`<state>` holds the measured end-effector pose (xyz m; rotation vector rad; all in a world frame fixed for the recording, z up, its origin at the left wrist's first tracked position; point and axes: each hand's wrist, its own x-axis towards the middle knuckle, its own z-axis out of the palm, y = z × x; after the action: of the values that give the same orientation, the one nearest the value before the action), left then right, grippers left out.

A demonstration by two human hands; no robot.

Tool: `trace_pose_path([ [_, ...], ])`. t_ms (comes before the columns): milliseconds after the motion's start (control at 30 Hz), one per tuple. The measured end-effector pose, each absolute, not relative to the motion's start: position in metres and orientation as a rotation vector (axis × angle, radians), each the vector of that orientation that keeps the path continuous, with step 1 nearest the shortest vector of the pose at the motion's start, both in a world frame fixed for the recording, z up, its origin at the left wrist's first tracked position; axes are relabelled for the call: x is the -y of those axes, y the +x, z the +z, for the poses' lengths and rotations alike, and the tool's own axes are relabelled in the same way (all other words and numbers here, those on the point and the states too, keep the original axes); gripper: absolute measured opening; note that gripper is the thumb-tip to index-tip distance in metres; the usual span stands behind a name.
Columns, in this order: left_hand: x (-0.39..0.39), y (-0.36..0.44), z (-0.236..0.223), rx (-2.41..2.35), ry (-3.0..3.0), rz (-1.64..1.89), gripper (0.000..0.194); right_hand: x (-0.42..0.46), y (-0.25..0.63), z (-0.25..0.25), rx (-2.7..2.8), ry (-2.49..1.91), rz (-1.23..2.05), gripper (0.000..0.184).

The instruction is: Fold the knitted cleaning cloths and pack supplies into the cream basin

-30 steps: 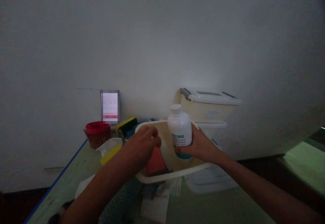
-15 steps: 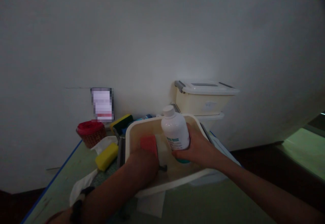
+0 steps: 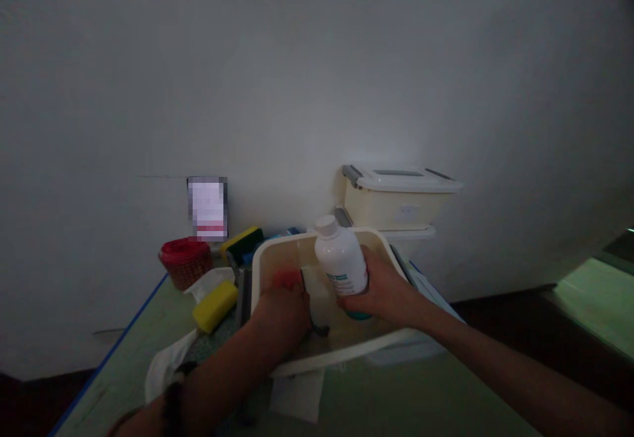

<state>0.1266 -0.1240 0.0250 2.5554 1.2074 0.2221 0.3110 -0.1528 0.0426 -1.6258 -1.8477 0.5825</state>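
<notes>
My right hand (image 3: 379,288) is wrapped round a white plastic bottle (image 3: 341,259) with a white cap, a printed label and a teal-green base. The bottle tilts slightly to the left inside an open cream bin (image 3: 337,360). Lower left in the same bin, my left hand (image 3: 284,311) has its fingers curled on a red item (image 3: 287,278) with a dark edge. Its exact kind is blurred and partly hidden by the hand. Beside that hand, a dark strap-like piece (image 3: 319,329) lies on the bin's floor.
On the green table (image 3: 113,371), left of the bin, are a yellow sponge (image 3: 215,306), a red woven basket (image 3: 186,265) and white cloth (image 3: 166,364). Another sponge (image 3: 242,244) sits behind. Lidded boxes (image 3: 396,202) are stacked at the wall, near a blurred screen (image 3: 208,207).
My left hand has shifted up slightly over the red item, covering more of it. The bottle stays in my right hand, almost unmoved. The whole view has shifted slightly.
</notes>
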Motion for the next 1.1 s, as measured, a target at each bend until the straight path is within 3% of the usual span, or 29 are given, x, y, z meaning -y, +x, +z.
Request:
trace_pose_path([
  [133, 0.119, 0.119, 0.046, -1.122, 2.732, 0.096, 0.021, 0.154, 0.310, 0.041, 1.858, -1.629, 0.577, 0.067],
  [267, 0.109, 0.098, 0.061, -1.106, 2.830, 0.540, 0.022, 0.156, 0.305, 0.042, 1.892, -1.616, 0.563, 0.063],
  [367, 0.104, 0.086, 0.047, -1.298, 2.678, 0.975, 0.029, 0.159, 0.301, 0.044, 1.909, -1.645, 0.550, 0.058],
  [467, 0.105, 0.079, 0.027, -1.393, 2.256, 1.244, 0.046, 0.162, 0.297, 0.045, 1.945, -1.635, 0.543, 0.056],
  [567, 0.111, 0.076, 0.019, -1.260, 1.889, 1.129, 0.056, 0.162, 0.297, 0.048, 2.038, -1.629, 0.520, 0.057],
  [800, 0.123, 0.077, 0.028, -1.204, 1.694, 1.163, 0.051, 0.147, 0.293, 0.062, 2.429, -1.834, 0.096, 0.060],
  [1100, 0.120, 0.076, 0.014, -1.192, 1.706, 1.193, 0.055, 0.136, 0.291, 0.037, 2.469, -1.899, 0.307, 0.065],
])
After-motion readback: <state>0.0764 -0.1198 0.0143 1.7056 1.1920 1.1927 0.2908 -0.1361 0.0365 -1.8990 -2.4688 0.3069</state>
